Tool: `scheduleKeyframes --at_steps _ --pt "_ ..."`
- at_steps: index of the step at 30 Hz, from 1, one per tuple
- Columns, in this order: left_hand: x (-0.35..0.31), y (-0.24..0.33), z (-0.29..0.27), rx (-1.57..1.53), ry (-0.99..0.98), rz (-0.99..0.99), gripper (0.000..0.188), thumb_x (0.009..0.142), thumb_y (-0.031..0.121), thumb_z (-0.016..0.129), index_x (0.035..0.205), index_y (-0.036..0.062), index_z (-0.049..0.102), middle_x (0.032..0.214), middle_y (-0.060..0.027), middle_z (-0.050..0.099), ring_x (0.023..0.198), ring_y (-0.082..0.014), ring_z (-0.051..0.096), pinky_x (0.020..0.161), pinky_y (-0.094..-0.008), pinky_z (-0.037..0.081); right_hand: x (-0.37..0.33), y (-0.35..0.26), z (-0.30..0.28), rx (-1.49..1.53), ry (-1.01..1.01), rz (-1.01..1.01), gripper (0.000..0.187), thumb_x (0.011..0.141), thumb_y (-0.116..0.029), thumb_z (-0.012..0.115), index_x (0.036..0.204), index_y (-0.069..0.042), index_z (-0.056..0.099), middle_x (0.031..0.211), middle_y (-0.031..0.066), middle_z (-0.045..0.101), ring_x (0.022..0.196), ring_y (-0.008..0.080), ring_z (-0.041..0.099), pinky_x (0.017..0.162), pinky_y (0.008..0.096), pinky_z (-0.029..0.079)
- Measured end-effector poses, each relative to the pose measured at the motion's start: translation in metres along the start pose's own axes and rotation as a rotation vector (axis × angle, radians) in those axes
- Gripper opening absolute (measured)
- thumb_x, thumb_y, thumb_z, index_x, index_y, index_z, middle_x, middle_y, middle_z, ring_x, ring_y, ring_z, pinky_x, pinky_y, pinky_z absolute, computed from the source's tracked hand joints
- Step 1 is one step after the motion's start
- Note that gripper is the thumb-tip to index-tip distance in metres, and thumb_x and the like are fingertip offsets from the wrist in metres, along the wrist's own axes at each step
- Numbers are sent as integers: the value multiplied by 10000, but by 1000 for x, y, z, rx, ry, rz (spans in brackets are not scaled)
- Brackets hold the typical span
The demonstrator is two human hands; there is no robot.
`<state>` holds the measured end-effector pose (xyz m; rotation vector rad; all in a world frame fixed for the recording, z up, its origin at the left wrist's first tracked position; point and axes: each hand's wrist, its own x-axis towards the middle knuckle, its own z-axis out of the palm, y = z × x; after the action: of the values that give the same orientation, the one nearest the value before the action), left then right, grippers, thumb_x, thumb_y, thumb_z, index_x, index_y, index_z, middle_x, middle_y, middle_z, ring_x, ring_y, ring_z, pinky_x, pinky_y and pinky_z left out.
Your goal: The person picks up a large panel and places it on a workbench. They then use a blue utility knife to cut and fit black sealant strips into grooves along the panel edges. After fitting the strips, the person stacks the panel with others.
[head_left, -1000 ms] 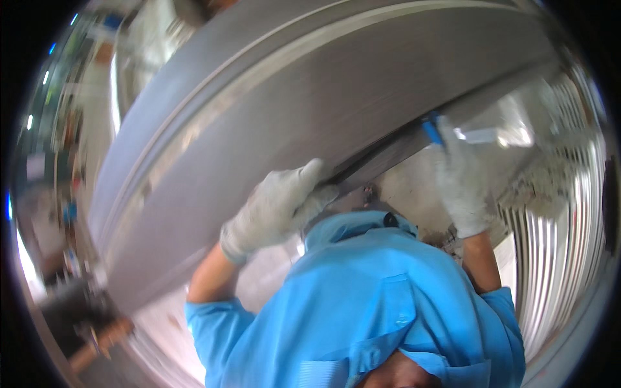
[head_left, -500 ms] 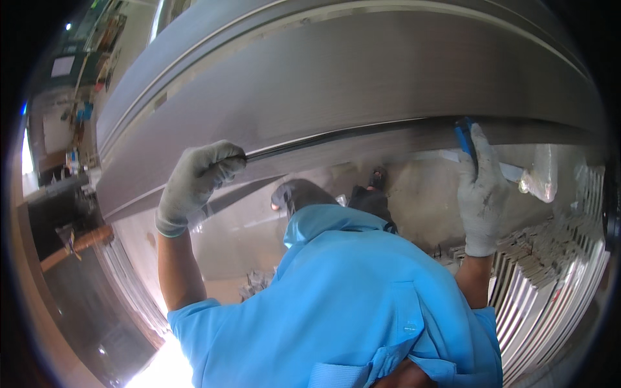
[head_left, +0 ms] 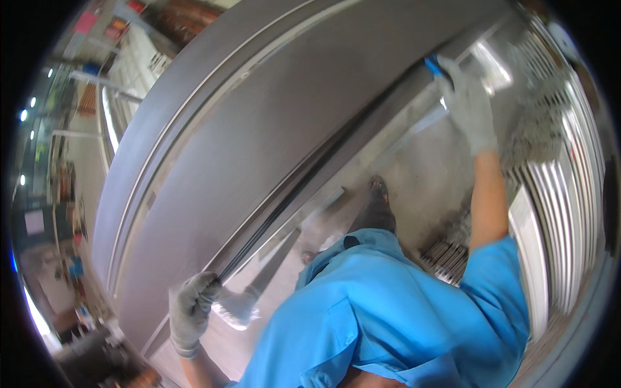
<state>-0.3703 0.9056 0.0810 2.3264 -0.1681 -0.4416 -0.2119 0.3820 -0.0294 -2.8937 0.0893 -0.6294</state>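
Observation:
A large grey panel [head_left: 272, 129] spans the view in front of me, its near edge sloping up to the right. Along that edge runs a long, thin black strip [head_left: 310, 171], which looks like a rubber seal. My left hand [head_left: 191, 313], in a grey work glove, is closed around the strip's near left end. At the far right end of the edge, my gloved right hand [head_left: 471, 107] grips a small blue tool [head_left: 433, 65] against the strip. The fingers hide most of that tool, so its exact kind cannot be made out.
Long pale profiles [head_left: 546, 220] stand in a dense stack on the right. Beside my left hand is a piece in clear plastic wrap [head_left: 238, 309]. A foot [head_left: 378, 187] shows on the floor below the panel. Workshop equipment and racks lie at the far left.
The view has turned, so the panel edge slants more steeply. My right hand with the blue tool appears farther up, and my left hand lower and nearer, still on the strip.

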Motion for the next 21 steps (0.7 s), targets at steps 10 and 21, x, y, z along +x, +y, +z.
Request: scheduleKeyframes --at_steps 10,21 --pt "39 -83 1 480 -93 716 71 922 122 679 897 69 641 687 -120 595 563 -291 610 529 -400 469 27 -14 9 -18 -194 497 406 968 -343 532 1329 -173 606 1131 257 708 1060 427 685 931 500 536" --pt "53 -91 7 317 -61 867 190 843 188 737 767 146 568 657 -34 585 566 -249 607 499 -387 457 44 2 29 -214 -30 391 326 997 -332 534 1219 -108 616 1064 188 679 985 364 647 846 477 517"
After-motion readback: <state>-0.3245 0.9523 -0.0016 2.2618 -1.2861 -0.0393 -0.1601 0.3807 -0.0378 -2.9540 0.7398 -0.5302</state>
